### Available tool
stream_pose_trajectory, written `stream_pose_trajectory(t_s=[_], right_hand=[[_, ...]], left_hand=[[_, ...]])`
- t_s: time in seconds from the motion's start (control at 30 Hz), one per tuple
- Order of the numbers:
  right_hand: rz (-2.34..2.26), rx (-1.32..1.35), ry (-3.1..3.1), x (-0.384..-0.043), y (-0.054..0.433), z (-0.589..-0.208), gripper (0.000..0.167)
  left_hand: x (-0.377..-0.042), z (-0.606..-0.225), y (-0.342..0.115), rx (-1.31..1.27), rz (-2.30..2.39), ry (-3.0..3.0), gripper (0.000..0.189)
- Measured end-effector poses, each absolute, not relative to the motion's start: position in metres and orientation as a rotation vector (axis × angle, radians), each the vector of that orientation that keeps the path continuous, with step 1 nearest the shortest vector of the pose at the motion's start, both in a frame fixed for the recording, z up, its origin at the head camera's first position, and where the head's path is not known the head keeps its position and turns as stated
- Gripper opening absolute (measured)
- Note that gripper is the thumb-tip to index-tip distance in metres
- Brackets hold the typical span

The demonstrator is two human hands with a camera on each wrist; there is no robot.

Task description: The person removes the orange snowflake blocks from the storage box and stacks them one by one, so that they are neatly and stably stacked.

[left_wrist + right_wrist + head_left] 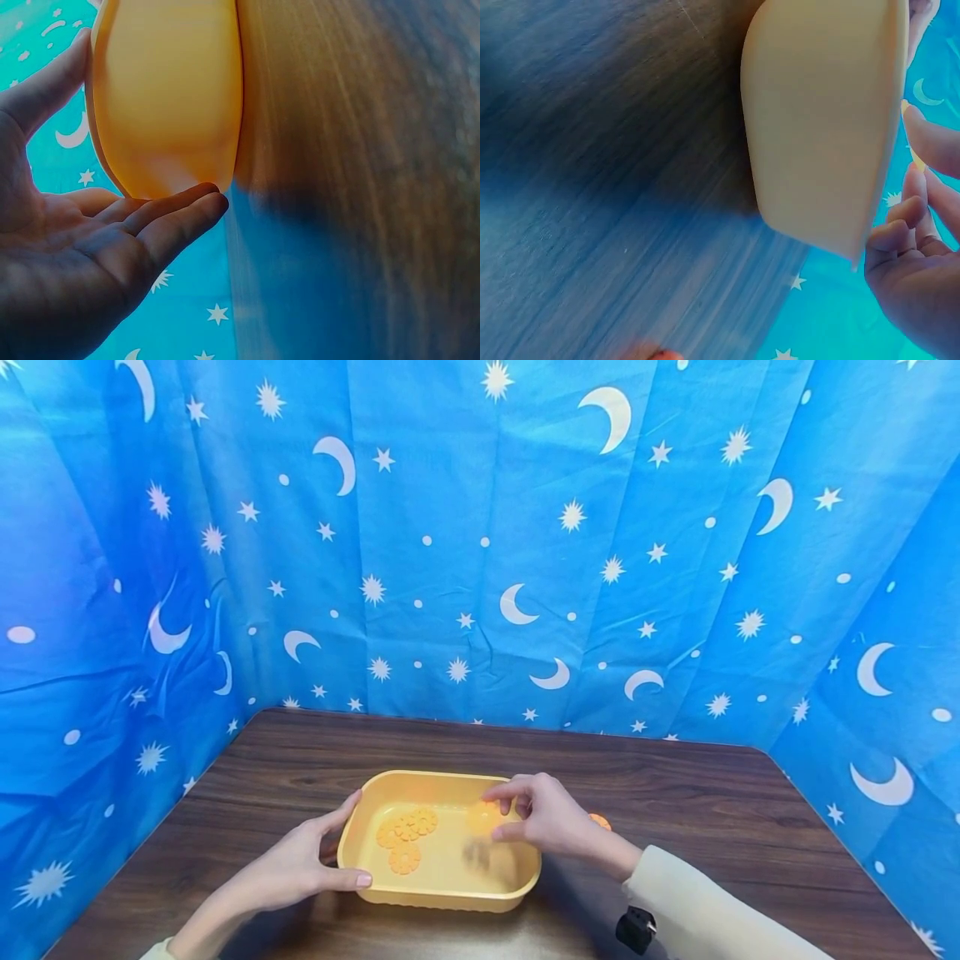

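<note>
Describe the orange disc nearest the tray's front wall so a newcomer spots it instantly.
On the dark wood table sits a yellow tray, its left end gripped by the left hand. On the tray floor, toward that hand, lies a cluster of notched orange discs. The front disc lies closer to the wearer than its neighbours, which form a slanting row behind it.

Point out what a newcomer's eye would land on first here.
Probably the bright blue cloth with white moons and stars, rising behind the dark wooden table. Next, the yellow tray on the table, with orange flower-shaped discs inside toward its left. Then the left hand at the tray's left end and the right hand over its right side.
</note>
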State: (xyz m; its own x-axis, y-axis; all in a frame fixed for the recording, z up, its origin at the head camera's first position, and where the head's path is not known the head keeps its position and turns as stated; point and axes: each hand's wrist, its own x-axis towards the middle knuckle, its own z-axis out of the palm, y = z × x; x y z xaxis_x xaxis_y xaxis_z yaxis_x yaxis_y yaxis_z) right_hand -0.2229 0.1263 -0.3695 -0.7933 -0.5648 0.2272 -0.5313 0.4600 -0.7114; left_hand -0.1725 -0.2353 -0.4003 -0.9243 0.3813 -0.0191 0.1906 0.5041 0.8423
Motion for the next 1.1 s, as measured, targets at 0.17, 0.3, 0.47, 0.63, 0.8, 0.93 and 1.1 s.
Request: stream_pose_trajectory(t_s=[0.17, 0.3, 0.47, 0.63, 0.8, 0.93, 1.1], right_hand=[[-1.291, -0.959, 2.673, -0.222, 0.14, -0.367, 0.039], [-1.336, -0.936, 2.657, -0.222, 0.152, -0.367, 0.039], [-1.392, -0.883, 2.625, -0.22, 0.165, -0.368, 0.042], [-1.419, -0.854, 2.635, -0.218, 0.175, -0.37, 0.043], [-1.416, -0.826, 2.688, -0.218, 0.187, -0.377, 0.042], [-1.432, -0.745, 2.694, -0.217, 0.199, -0.382, 0.041], [-1.506, -0.63, 2.64, -0.218, 0.215, -0.387, 0.044]], left_hand=[[-0.173, -0.401, -0.236, 0.501, 1.391, 2.542, 0.114], [-0.173, -0.401, -0.236, 0.492, 1.386, 2.546, 0.115], [-0.172, -0.401, -0.236, 0.47, 1.373, 2.558, 0.114], [-0.171, -0.4, -0.236, 0.456, 1.367, 2.564, 0.114], [-0.172, -0.401, -0.236, 0.482, 1.389, 2.548, 0.114], [-0.173, -0.401, -0.236, 0.498, 1.405, 2.532, 0.114], [-0.173, -0.4, -0.235, 0.492, 1.395, 2.542, 0.114]])
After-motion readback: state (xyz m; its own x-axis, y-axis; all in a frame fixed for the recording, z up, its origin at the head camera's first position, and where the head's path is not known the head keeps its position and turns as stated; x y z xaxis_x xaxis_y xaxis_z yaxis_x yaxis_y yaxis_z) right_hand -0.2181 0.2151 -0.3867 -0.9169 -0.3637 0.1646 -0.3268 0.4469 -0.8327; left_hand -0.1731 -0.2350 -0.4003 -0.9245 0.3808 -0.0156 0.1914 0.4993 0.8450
